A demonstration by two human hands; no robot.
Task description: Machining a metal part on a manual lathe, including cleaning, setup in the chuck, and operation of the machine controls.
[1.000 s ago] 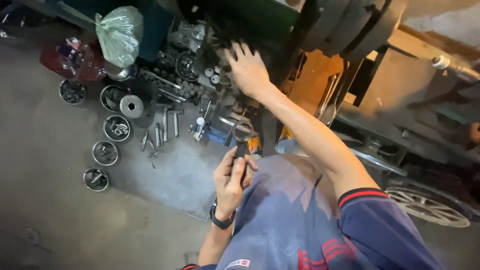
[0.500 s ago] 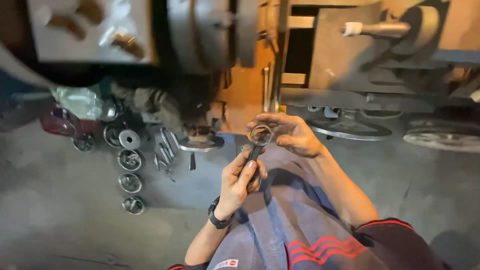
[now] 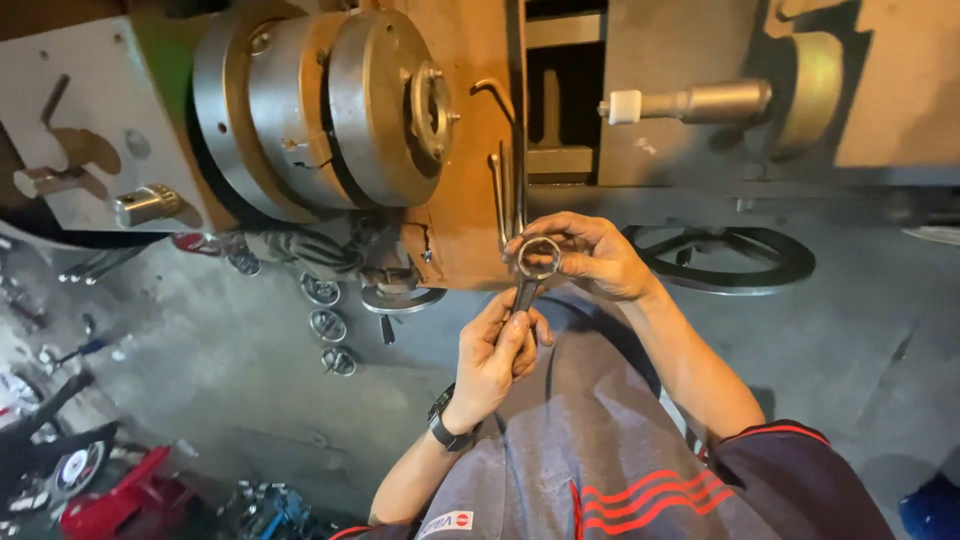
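Ring spanner (image 3: 528, 275) — dark steel, slim shank, round closed eye at the top — held upright over the lap, in front of the lathe. Left hand (image 3: 497, 358) clenched round the shank's lower end; black watch (image 3: 446, 428) on the wrist. Right hand (image 3: 590, 255) fingers (image 3: 545, 222) curl round the eye, pinching its rim. Behind: lathe chuck (image 3: 330, 110), heavy stepped metal drum, dull grey, on a worn tan body. Grey concrete floor (image 3: 200, 400), stained; small round metal parts (image 3: 327, 324) lie below the chuck.
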